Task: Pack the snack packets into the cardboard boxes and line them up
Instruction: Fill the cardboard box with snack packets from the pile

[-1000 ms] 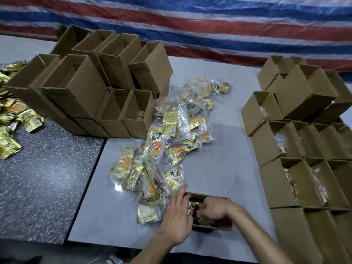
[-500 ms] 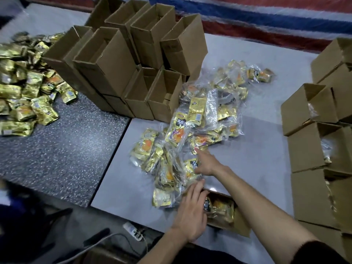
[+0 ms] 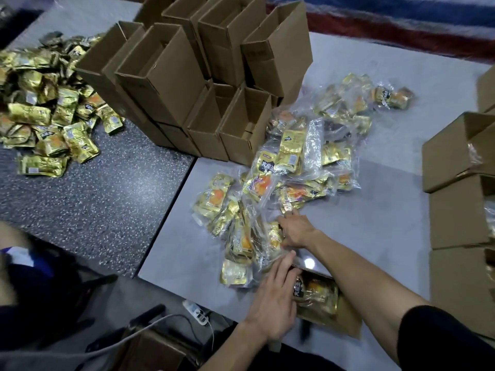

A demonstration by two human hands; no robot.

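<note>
you're bracing a part-filled box (image 3: 348, 325), left hand (image 3: 270, 301) flat; right hand (image 3: 296, 232) grip among packets (image 3: 289, 156) unclear. many boxes (image 3: 171, 84) sitting empty.

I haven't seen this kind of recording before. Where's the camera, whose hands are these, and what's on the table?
There is no machine: a person packs by hand, and the one camera sits on their head, looking down. The left hand rests flat against an open cardboard box that holds gold snack packets. The right hand reaches into a pile of clear-bagged packets; whether it grips one is unclear. Empty boxes stand behind, loose packets lie far left, more boxes on the right.
</note>
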